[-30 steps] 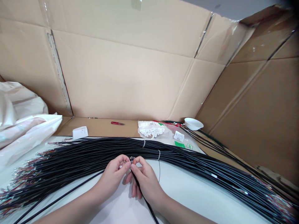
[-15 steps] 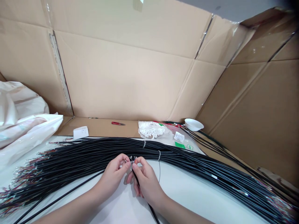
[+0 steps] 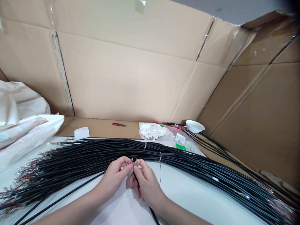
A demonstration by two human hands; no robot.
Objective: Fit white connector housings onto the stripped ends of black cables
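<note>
Evidently the fingers have the fine work here. Closest to me, a black cable [image 3: 153, 215] comes up over the front of the white table [image 3: 187, 184] and passes under the right hand [image 3: 147, 179], which is closed around it, thumb and forefinger nipped together near its tip. Thin wires [image 3: 137, 162] fan out from that end, between the two sets of fingertips. The left hand [image 3: 117, 172] is curled too, thumb against forefinger, pinching at those wires — a small white piece [image 3: 122, 168] peeks out of its curl, though I can't tell what it is. A second cable [image 3: 63, 197] slants from behind the left wrist toward the near left corner.

Just beyond the hands lies a thick bundle [image 3: 93, 156] of black cables, bowed across the table, with a pale tie [image 3: 160, 156] round it and coloured wire ends [image 3: 25, 178] spilling out on the left.

Behind that sit a crumpled white bag [image 3: 30, 125], a paper slip [image 3: 81, 133], a clear bag [image 3: 153, 132] of little white bits, a red-handled tool [image 3: 118, 124] and a white bowl [image 3: 195, 126] — all before a tall cardboard wall [image 3: 126, 78].
</note>
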